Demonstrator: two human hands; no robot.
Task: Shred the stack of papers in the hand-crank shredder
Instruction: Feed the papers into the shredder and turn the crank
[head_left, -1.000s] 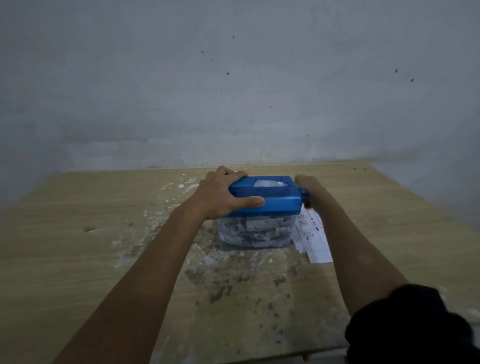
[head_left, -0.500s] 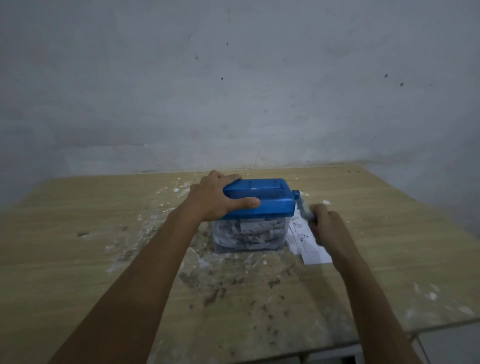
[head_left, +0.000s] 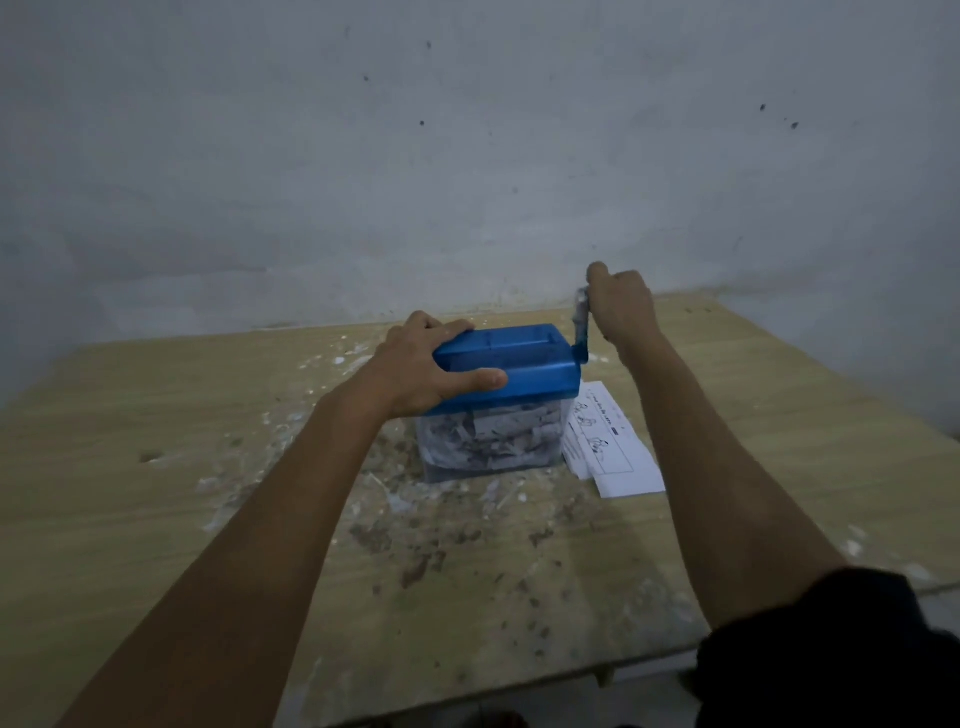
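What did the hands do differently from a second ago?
The right hand swung the crank round: far side of the shredder first, then low and near, now straight up on top. The left hand stayed gripping the blue lid, and the papers stayed on the table beside it.

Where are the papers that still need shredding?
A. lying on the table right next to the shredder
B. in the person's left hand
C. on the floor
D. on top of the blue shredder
A: the printed papers lie flat on the table, beside the shredder.
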